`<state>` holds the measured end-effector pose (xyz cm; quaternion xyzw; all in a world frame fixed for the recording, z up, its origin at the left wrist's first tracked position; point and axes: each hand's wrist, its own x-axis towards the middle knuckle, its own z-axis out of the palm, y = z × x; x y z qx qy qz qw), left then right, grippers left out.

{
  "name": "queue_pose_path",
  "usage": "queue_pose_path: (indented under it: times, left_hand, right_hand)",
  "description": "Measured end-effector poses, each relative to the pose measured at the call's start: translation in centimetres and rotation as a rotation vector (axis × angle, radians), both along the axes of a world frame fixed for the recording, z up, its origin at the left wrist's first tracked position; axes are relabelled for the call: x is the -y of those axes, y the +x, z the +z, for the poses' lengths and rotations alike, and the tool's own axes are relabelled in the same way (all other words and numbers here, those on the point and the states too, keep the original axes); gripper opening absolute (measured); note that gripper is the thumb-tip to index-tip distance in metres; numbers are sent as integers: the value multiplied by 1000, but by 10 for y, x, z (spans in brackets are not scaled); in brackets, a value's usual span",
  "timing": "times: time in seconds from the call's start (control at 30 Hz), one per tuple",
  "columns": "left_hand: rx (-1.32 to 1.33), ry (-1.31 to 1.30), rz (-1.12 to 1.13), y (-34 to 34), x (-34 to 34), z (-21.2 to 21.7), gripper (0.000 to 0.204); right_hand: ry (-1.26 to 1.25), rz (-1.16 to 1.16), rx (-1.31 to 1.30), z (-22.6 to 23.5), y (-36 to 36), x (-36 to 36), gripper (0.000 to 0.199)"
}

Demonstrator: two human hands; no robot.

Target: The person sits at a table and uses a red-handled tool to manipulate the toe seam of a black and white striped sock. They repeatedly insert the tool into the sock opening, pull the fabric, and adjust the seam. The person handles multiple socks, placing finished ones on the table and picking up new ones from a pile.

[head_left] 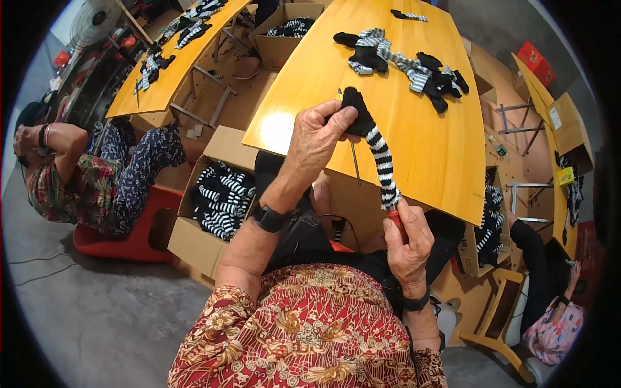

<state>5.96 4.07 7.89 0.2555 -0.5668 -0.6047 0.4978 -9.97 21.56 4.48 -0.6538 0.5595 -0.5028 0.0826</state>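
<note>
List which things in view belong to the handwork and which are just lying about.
Likely in use:
black-and-white striped knitted piece, in the left hand
small red object, mostly hidden, in the right hand
thin dark rod
loose black and striped knitted pieces on the yellow wooden table

Apparently just lying about:
round white fan
bright red box

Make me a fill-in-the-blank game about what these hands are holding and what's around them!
1. The left hand pinches the unstriped end of a long black-and-white striped knitted piece; that end is coloured ____.
2. The right hand holds a small object coloured ____.
3. The open box beside the left forearm, holding striped knitted pieces, is made of brown ____.
4. A pale round fan stands toward the picture's upper ____ corner.

Missing words: black; red; cardboard; left.
</note>
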Motion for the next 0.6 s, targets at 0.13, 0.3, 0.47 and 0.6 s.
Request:
queue_pose_path:
  times: [0.13, 0.3, 0.47, 0.6]
  left_hand:
    - [-56, 1, 100, -21, -5, -12, 18]
    - [34, 13, 105, -30, -23, -15, 18]
    - [-5, 1, 105, -22, -33, -12, 18]
    - [-114, 54, 98, -17, -19, -8, 17]
  right_hand:
    - [232, 66, 570, -5, 14, -12, 37]
    - [166, 64, 685, -6, 23, -6, 35]
    - [67, 47, 348, -9, 11, 0, 35]
    - [173, 63, 271, -5, 3, -8, 39]
